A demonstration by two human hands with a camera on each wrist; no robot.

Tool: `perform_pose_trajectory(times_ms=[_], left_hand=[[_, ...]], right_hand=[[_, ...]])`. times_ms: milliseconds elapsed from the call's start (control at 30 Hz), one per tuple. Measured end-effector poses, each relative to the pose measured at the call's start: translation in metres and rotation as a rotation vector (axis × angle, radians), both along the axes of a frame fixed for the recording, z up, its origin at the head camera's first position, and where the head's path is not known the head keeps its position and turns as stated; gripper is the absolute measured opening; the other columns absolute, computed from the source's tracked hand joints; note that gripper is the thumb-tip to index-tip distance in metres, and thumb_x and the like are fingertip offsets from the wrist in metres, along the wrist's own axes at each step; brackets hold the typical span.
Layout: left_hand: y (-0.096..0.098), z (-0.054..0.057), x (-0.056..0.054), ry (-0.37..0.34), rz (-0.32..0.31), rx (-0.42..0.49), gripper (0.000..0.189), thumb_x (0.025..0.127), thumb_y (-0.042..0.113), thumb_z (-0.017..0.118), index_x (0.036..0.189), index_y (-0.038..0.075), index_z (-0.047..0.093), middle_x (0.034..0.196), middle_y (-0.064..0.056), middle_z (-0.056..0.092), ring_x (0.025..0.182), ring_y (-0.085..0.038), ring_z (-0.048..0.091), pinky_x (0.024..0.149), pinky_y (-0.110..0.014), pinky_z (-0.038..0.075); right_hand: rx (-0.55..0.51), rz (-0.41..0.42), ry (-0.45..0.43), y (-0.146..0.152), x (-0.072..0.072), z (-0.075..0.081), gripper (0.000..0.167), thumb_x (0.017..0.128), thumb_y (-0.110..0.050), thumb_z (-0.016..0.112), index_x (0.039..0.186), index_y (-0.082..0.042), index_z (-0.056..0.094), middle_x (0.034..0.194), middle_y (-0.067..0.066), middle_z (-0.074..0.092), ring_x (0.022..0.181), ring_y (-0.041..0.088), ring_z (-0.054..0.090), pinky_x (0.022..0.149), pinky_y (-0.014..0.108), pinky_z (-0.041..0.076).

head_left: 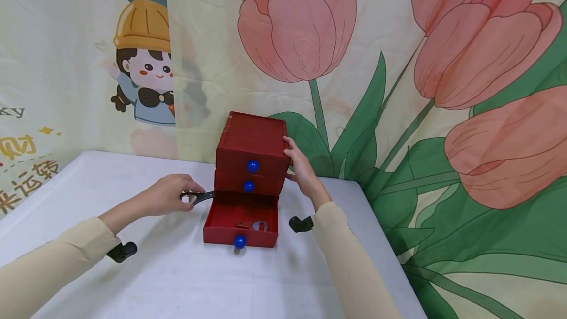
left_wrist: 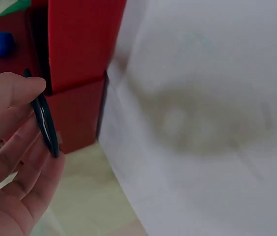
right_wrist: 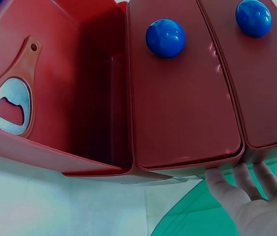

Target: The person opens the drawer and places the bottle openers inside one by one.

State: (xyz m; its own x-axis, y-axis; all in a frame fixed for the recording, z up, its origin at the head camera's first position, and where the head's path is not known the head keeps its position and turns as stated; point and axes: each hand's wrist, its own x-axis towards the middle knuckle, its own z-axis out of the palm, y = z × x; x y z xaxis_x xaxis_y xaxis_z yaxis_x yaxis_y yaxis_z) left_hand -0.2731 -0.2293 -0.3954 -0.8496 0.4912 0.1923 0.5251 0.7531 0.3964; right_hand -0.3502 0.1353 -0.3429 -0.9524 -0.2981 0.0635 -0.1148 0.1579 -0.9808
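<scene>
In the head view, my left hand (head_left: 170,195) pinches a black bottle opener (head_left: 203,197) beside the left wall of the pulled-out bottom drawer (head_left: 221,236). The left wrist view shows this bottle opener (left_wrist: 44,120) nearly edge-on, between thumb and fingers. A red-brown bottle opener (right_wrist: 26,69) with a metal insert lies inside that drawer, near its front. My right hand (head_left: 303,167) rests on the right side of the red drawer cabinet (head_left: 254,134). Its extended fingers (right_wrist: 221,186) touch the cabinet side in the right wrist view.
The two upper drawers are closed, with blue round knobs (head_left: 253,166) on their fronts. A white-covered table (head_left: 146,270) carries the cabinet. Behind it hangs a cloth (head_left: 212,38) printed with tulips and a cartoon figure. Black devices (head_left: 123,252) are attached at both wrists.
</scene>
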Motion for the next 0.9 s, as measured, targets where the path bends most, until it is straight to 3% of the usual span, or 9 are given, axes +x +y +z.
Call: perform_pose_trajectory(times_ms=[300, 467, 900], left_hand=[[0.026, 0.006, 0.004, -0.005, -0.063, -0.021, 0.042, 0.081, 0.012, 0.091, 0.122, 0.012, 0.08, 0.105, -0.002, 0.071, 0.094, -0.02, 0.064, 0.071, -0.024, 0.055], [0.044, 0.008, 0.002, -0.006, -0.087, -0.024, 0.042, 0.082, 0.011, 0.091, 0.121, 0.014, 0.079, 0.112, -0.001, 0.072, 0.102, -0.019, 0.064, 0.077, -0.028, 0.059], [0.079, 0.001, -0.002, -0.016, -0.165, -0.061, 0.034, 0.084, 0.009, 0.088, 0.118, 0.013, 0.08, 0.11, 0.0, 0.072, 0.099, -0.016, 0.062, 0.08, -0.03, 0.056]], right_hand=[[-0.006, -0.003, -0.004, 0.0, -0.001, -0.001, 0.051, 0.111, -0.039, 0.037, 0.162, -0.043, 0.034, 0.164, 0.002, 0.038, 0.146, 0.034, 0.042, 0.116, 0.066, 0.041], [-0.003, 0.003, 0.001, 0.001, -0.001, -0.002, 0.052, 0.111, -0.039, 0.037, 0.163, -0.042, 0.033, 0.163, 0.002, 0.038, 0.146, 0.034, 0.042, 0.116, 0.067, 0.041], [-0.007, 0.0, -0.001, 0.001, -0.002, -0.002, 0.052, 0.111, -0.038, 0.037, 0.163, -0.043, 0.034, 0.166, 0.002, 0.036, 0.148, 0.034, 0.041, 0.116, 0.067, 0.041]])
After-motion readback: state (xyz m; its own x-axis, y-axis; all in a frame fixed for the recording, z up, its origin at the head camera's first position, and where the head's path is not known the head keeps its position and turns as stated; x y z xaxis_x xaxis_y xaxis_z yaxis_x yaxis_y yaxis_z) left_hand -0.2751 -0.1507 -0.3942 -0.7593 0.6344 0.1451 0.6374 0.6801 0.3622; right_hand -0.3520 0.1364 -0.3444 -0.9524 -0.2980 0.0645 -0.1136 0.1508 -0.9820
